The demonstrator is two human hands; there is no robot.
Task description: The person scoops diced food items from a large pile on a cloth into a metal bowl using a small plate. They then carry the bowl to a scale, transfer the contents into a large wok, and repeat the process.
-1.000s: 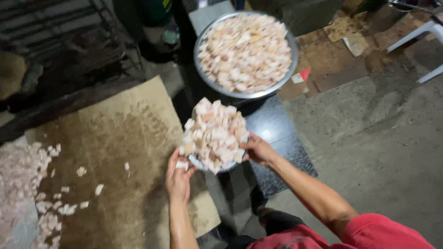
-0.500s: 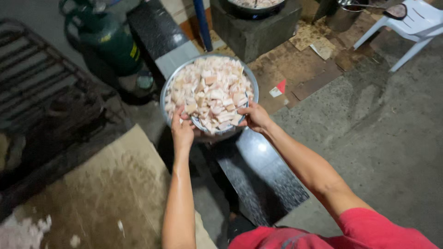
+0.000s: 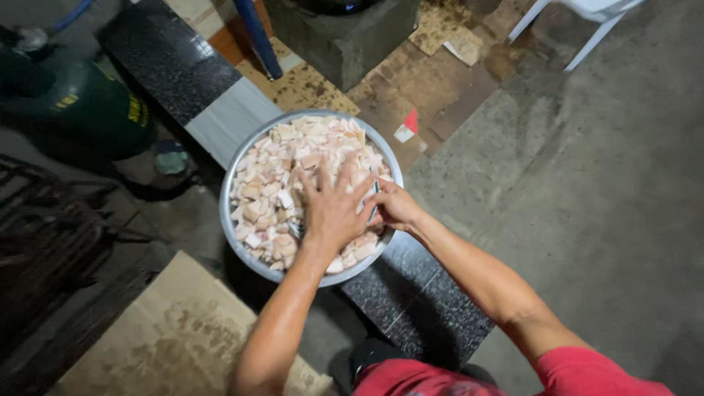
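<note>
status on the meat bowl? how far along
Done: the metal bowl sits on the dark stone bench, heaped with cut pale meat pieces. In hand: the left hand lies spread, palm down, on the pile; the right hand is at the bowl's right rim, seemingly gripping a small object I cannot make out. Left: the heap looks uneven, so probably levelling or mixing.

A dark speckled stone slab [image 3: 172, 62] runs from far left down toward the near middle, with a pale grey band [image 3: 231, 121] across it. To the left a green gas cylinder [image 3: 81, 110] lies beside a dark metal rack [image 3: 51, 242], and stained cardboard [image 3: 172, 337] is spread on the floor at the near left. Farther off stand a grey concrete block [image 3: 345, 40], a blue pole [image 3: 257, 37] and the legs of a white plastic chair [image 3: 579, 26].
</note>
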